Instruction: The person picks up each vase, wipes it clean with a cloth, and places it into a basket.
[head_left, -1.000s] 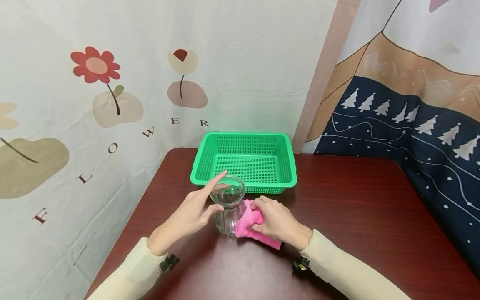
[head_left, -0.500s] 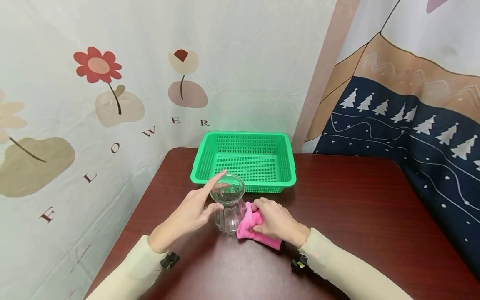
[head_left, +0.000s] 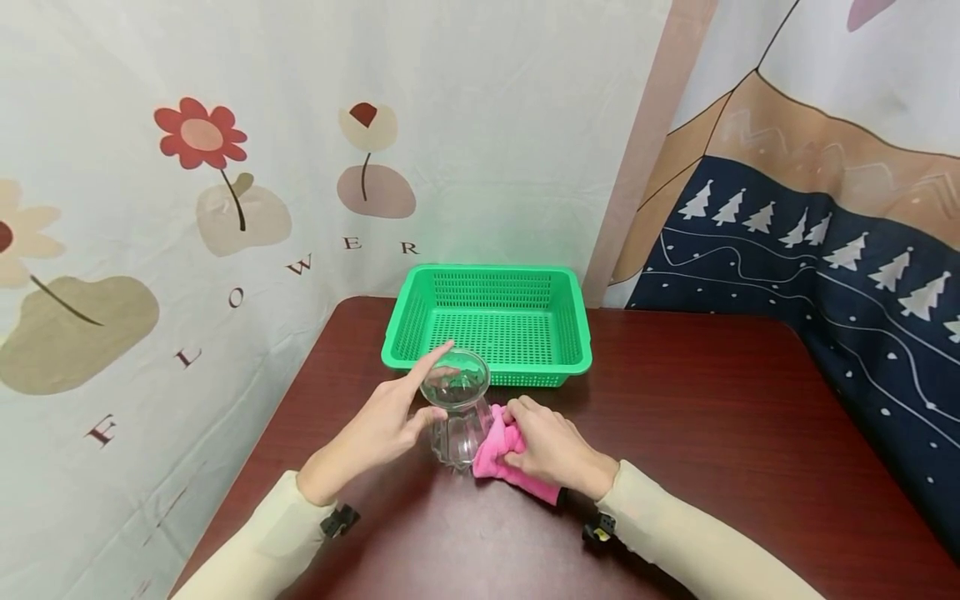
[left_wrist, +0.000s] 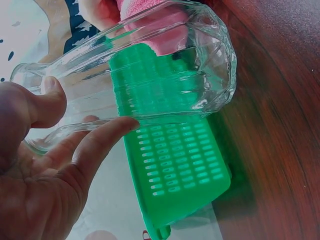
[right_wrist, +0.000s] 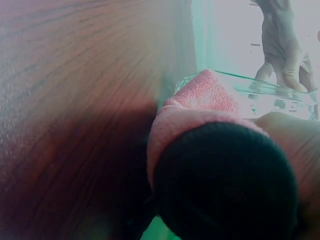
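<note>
A clear glass vase (head_left: 459,433) with a flared rim and faceted body stands upright on the table. My left hand (head_left: 375,429) grips it just under the rim, thumb on the near side and fingers behind the glass. On the vase's right side, low down, my right hand (head_left: 555,446) holds a bunched pink cloth (head_left: 497,450) against the glass. In the left wrist view, the pink cloth (left_wrist: 157,25) shows through the vase (left_wrist: 150,85). A dark round end (right_wrist: 225,185) of the bundle fills much of the right wrist view, hiding most of the right fingers.
A green perforated plastic basket (head_left: 585,358) sits just behind the vase, near the table's back edge. The dark red wooden table (head_left: 712,417) stretches to the right. Printed curtains (head_left: 487,125) hang behind and at both sides.
Very little differs: the right hand and pink cloth shift slightly downward along the vase's side. The left hand keeps its grip, and the head view drifts slightly.
</note>
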